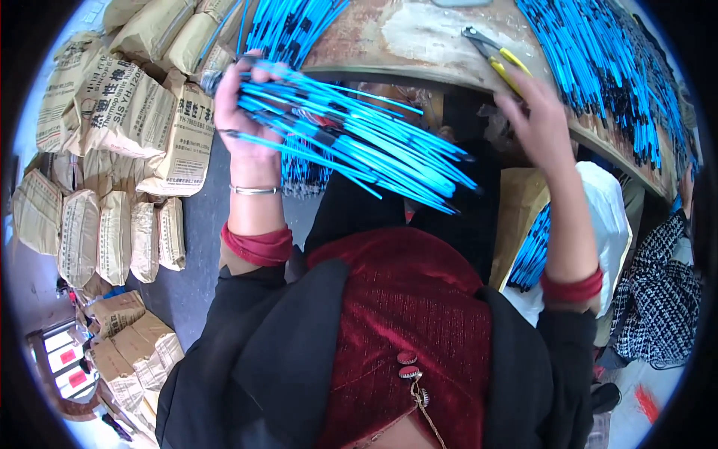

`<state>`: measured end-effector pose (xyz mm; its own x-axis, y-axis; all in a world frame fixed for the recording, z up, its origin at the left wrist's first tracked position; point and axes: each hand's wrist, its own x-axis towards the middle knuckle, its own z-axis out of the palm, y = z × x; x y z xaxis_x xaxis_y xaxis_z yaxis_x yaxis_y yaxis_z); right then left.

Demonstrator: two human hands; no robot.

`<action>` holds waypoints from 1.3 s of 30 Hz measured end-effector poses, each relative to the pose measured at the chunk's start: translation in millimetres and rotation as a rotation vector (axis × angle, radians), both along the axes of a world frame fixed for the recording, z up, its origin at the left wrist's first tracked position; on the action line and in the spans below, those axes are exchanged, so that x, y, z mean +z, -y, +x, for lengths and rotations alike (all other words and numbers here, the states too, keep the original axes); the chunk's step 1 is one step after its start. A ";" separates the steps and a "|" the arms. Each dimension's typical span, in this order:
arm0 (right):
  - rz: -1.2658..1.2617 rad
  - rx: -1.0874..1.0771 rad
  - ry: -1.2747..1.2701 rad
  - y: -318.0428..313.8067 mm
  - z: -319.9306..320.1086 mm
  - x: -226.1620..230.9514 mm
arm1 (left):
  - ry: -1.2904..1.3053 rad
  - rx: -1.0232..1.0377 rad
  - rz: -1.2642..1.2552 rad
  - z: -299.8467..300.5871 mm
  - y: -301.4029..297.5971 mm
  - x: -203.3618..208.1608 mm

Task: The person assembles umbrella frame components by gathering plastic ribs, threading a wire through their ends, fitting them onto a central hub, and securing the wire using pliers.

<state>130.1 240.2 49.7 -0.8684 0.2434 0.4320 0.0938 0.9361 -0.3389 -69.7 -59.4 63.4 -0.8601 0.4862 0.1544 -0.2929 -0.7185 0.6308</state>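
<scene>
I see the bundle of blue cables held up at about eleven o'clock from the middle of my view, its rods fanning out toward three o'clock and ending in loose dark tips. My left hand grips it at the gathered end, the fingers curled tight round the bunch, so that end is pinched together while the far end splays. A thin metal bangle sits on that wrist above a red cuff.

My right hand is raised at one o'clock, its fingers stretched up to the edge of the bench, touching or just about touching the yellow-handled cutters that lie there. Whether those fingers have closed on the handles I cannot tell; they look loosely extended rather than clamped.

I judge that the step in hand is fetching the cutters while the bundle is kept gathered. The next move calls for a firm hold on the handles and for keeping the left grip tight, since the fanned ends could slip apart.

Further out, more blue cables lie heaped on the bench from one to two o'clock, and another batch at twelve. Brown paper sacks are stacked on the floor from nine to eleven o'clock. Another person's patterned sleeve shows at four o'clock.
</scene>
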 end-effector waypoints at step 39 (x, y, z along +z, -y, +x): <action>-0.914 0.699 -0.226 88.1 31.3 -30.8 | -0.837 -1.134 -0.578 69.1 -72.3 -89.4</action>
<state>161.5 152.1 18.8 -0.8620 0.0435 0.5050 -0.4929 0.1600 -0.8552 -0.7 13.0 -26.0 0.2324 0.9716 -0.0445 0.0704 0.0288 0.9971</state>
